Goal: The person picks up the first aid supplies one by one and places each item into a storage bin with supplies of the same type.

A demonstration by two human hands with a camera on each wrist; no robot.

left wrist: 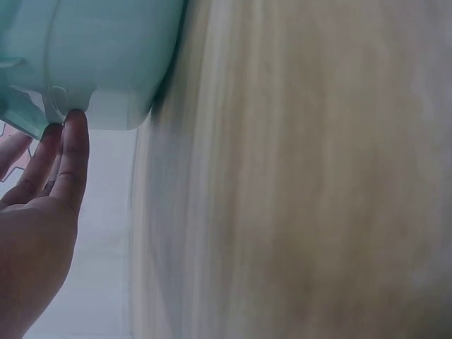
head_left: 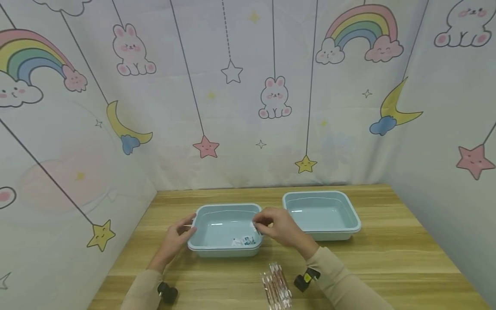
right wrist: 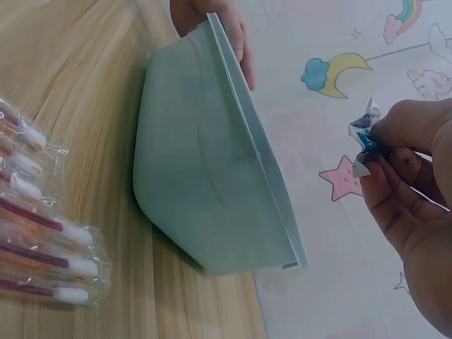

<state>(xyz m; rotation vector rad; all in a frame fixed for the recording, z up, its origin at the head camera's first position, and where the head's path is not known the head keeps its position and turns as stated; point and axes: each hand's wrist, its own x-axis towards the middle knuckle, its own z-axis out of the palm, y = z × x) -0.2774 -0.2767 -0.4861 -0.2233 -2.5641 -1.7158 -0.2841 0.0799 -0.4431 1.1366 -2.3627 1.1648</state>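
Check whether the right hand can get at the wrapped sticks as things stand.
Probably yes: the wrapped sticks lie uncovered on the table. The right hand pinches a small packet, though, so it likely must release that first.

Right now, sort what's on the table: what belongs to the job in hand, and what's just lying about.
Belongs to the job:
right hand, pinching a white-and-teal packet
left hand, touching the left tray
small packets inside that tray

Apparently just lying about, untouched:
right tray
wrapped white-tipped sticks

Booth-like space: cartoon-print cloth (head_left: pixel 240 112), wood-grain table (head_left: pixel 217 282)
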